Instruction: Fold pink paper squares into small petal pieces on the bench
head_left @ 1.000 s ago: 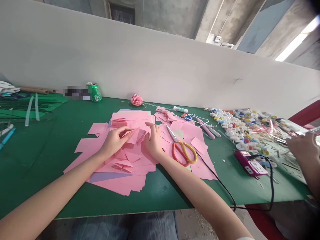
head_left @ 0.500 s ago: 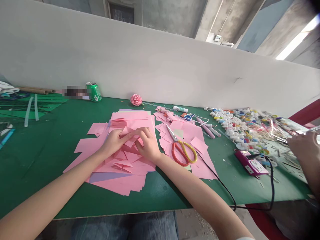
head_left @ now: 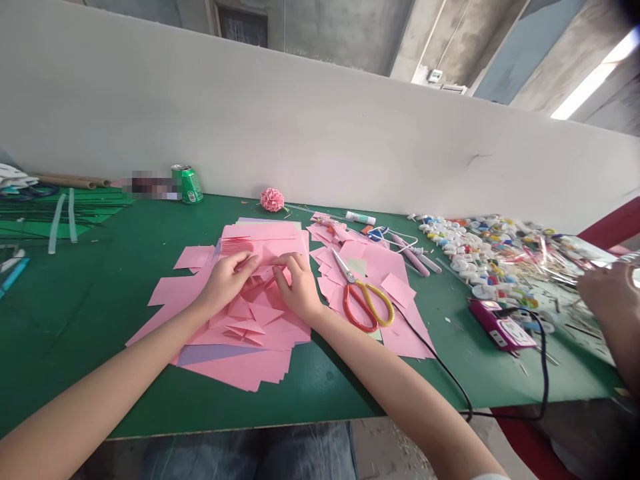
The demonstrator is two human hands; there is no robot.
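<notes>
A small folded piece of pink paper (head_left: pixel 267 256) is held between my hands above the paper pile. My left hand (head_left: pixel 227 280) pinches its left side between thumb and fingers. On the right side, my right hand (head_left: pixel 299 285) grips it with thumb and forefinger, the other fingers curled. Under and in front of my hands lie several folded pink paper pieces (head_left: pixel 247 319). Beneath them is a stack of pink sheets (head_left: pixel 235 370) with some purple paper (head_left: pixel 205 353) showing. Just beyond my left hand is a neat row of thin pink folds (head_left: pixel 237 244).
Scissors (head_left: pixel 365 303) with red and yellow handles lie on pink scraps at right. A pink paper ball (head_left: pixel 273 199), glue stick (head_left: pixel 361 218) and green can (head_left: pixel 187 183) stand farther back. A magenta power strip (head_left: pixel 501 327), cable and another person's hand (head_left: pixel 607 293) are at right.
My fingers have shifted on the pink paper: my left hand has drawn back slightly left, and the hands are a little farther apart. Other things on the table look unmoved.
</notes>
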